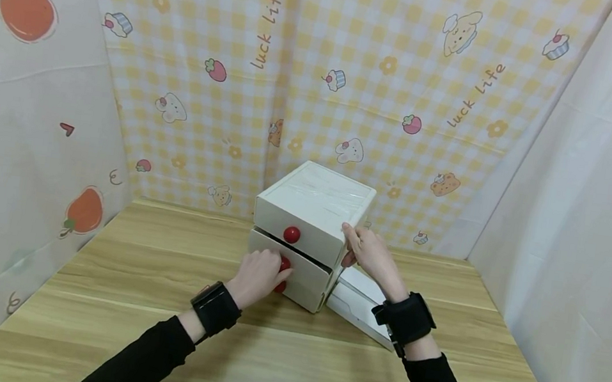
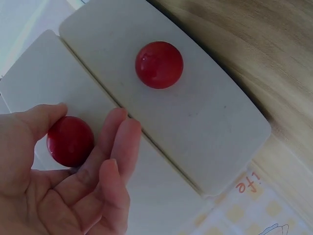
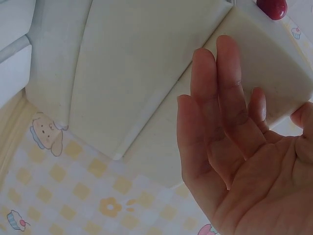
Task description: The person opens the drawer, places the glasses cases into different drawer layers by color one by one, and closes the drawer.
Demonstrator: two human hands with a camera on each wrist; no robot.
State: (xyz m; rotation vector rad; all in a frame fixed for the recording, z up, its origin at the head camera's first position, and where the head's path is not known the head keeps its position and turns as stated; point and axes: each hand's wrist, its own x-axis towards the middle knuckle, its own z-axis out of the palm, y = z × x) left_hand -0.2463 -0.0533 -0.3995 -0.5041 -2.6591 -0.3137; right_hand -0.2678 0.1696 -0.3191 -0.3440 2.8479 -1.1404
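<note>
In the head view, a drawer unit (image 1: 314,195) stood mid-frame on the table (image 1: 155,274), before the back curtain (image 1: 326,39) and between cloths at far left (image 1: 12,88) and far right (image 1: 592,177). The left hand (image 1: 256,278) was at a knob (image 1: 285,262) below the upper knob (image 1: 292,235); the right hand (image 1: 370,251) was beside the unit's right edge, above a box (image 1: 354,307) lying right of it.

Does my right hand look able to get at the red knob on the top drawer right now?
Probably yes: the right hand is beside the front corner of the top drawer, and nothing covers the red knob or shows between them. The left hand is at a lower knob.
</note>
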